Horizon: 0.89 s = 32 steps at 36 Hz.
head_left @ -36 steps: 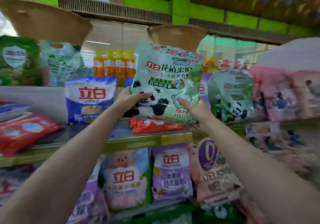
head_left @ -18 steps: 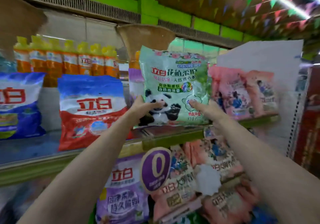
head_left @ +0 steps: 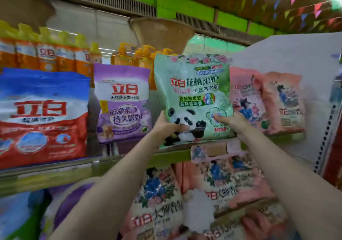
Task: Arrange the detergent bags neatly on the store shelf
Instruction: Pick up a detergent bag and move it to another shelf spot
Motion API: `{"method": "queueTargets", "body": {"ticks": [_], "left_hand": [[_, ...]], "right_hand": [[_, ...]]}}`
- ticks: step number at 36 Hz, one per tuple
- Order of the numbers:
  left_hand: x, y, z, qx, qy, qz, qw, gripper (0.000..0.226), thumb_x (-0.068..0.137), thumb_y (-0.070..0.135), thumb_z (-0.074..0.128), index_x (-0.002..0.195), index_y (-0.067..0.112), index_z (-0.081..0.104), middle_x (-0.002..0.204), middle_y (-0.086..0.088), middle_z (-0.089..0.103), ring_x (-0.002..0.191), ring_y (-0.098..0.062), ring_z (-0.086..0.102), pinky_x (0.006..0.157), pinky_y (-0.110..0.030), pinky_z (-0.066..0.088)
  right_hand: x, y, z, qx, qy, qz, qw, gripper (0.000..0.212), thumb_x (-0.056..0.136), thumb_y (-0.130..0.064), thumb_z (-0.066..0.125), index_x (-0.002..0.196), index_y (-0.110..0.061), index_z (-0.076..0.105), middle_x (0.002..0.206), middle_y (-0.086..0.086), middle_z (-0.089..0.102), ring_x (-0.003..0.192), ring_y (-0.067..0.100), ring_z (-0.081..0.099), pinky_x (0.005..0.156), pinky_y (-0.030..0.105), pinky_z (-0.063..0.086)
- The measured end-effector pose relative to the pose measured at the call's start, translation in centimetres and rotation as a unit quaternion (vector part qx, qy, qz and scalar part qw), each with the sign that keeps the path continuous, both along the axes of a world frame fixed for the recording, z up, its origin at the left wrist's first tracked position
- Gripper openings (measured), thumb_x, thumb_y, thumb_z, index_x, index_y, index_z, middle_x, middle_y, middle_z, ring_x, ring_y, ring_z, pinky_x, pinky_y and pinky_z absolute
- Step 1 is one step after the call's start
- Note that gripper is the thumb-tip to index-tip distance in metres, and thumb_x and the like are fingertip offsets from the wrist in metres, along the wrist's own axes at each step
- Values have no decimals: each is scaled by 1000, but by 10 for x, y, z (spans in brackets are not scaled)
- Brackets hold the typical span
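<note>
A green detergent bag with a panda stands upright on the upper shelf. My left hand grips its lower left corner, thumb across the front. My right hand holds its lower right edge, thumb on the front. To its left stands a purple bag, then a red and blue bag. Two pink bags stand to its right, the nearer one partly hidden behind the green bag.
Orange bottles with yellow caps line the back of the shelf. The shelf below holds pink flowered bags and a purple bag. A white end panel closes the shelf on the right. A woven basket hangs above.
The view has swung right and closer. Both hands have carried the green panda bag rightward along the shelf, to a spot between the purple bag and the pink bags.
</note>
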State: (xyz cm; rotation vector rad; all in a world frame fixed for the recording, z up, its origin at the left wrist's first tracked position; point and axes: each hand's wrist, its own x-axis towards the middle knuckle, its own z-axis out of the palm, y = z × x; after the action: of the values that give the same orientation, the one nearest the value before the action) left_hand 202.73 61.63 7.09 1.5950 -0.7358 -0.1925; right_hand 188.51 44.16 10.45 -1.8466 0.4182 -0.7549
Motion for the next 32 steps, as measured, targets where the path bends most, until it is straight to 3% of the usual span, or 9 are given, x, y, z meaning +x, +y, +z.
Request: {"method": "queueTargets", "body": {"ticks": [4,8,11,15,17,20,23,27,32], "left_hand": [[-10,-19,-7,-16,19,34,999,88,53,14,91,129,14,47,120,-1,64,110,-21,60,103,-41,44],[-10,-31,-8,-30,-12,63,998,81,60,4,86,129,14,45,120,-2,64,109,-21,61,99,-41,47],[-8,-37,-8,-40,-5,88,995,81,61,2,85,130,13,44,119,-2,64,109,-21,61,101,-40,46],[-1,-44,-8,-48,7,120,992,78,62,5,85,127,14,43,112,2,61,106,-19,57,103,-33,40],[-1,-45,-10,-45,6,125,991,75,62,5,85,123,17,43,109,4,62,103,-18,60,100,-35,44],[-4,-44,-12,-22,4,122,992,74,67,6,82,123,23,38,101,12,57,90,-6,55,84,-22,44],[-3,-43,-14,40,-4,127,991,89,59,18,88,131,21,35,118,7,59,108,-15,55,101,-33,42],[-9,-44,-11,92,11,146,985,98,63,17,86,140,17,26,130,-2,55,122,-25,51,109,-43,37],[-22,-45,-8,138,27,198,970,129,56,40,87,148,3,4,148,-14,34,135,-33,36,114,-45,31]], "right_hand": [[10,-26,-11,-4,5,44,999,70,75,-25,76,134,-6,42,131,0,50,124,19,46,110,38,33],[29,-57,-25,1,-22,87,996,111,49,-55,85,139,-7,40,133,8,55,124,25,50,110,42,34],[35,-59,-22,23,-26,122,992,64,80,-15,72,136,-5,43,122,6,56,116,21,54,97,30,38],[49,-71,-19,6,-40,145,989,47,84,-8,66,127,-8,48,112,4,57,111,21,54,91,27,37],[53,-75,-20,4,-36,150,988,46,85,-9,66,127,-9,48,112,3,56,111,18,53,92,26,37],[54,-81,-24,-51,-12,149,987,57,84,-19,69,135,-12,44,127,4,55,121,19,49,99,26,35],[50,-85,-34,-64,33,150,986,69,84,-31,68,142,-14,34,133,-4,46,127,12,38,107,29,29],[47,-85,-39,-86,54,103,990,62,86,-29,66,138,-9,40,139,7,48,129,24,44,96,24,33],[48,-78,-40,-126,124,-91,980,106,67,-59,72,139,1,22,143,19,37,128,36,41,103,46,40]]}}
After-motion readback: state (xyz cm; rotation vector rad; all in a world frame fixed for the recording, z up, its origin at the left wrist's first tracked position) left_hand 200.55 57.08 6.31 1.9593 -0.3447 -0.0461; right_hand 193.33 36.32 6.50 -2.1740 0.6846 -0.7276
